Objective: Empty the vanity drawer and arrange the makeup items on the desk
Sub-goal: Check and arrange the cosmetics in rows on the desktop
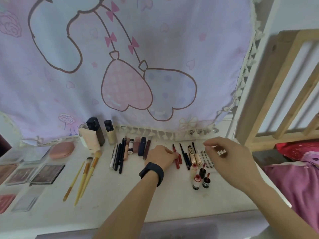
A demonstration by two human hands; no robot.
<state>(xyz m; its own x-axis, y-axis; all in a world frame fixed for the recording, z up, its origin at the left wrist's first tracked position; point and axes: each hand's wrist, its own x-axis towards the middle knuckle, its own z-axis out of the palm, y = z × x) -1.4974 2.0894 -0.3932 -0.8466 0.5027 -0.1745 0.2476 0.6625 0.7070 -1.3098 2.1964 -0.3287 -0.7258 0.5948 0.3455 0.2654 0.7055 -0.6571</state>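
Note:
Makeup lies in rows on the white desk [172,200]. My left hand [161,156], with a black band on the wrist, grips a red pen-like item [178,162] lying on the desk. My right hand [229,156] hovers above a sheet of small dark stickers [207,159] and pinches a small brown and white item [221,152]. Between my hands lie a dark liner pen [184,156] and a gold mascara [195,155]. Small red-capped bottles [198,176] stand near my right wrist. The drawer is not in view.
Pencils and tubes [124,152] lie left of my left hand. Yellow brushes [86,173], palettes [46,173], a pink compact [62,150] and tall bottles [96,133] fill the left and back. A pastel cloth [120,66] hangs behind; a wooden frame [284,83] stands at right.

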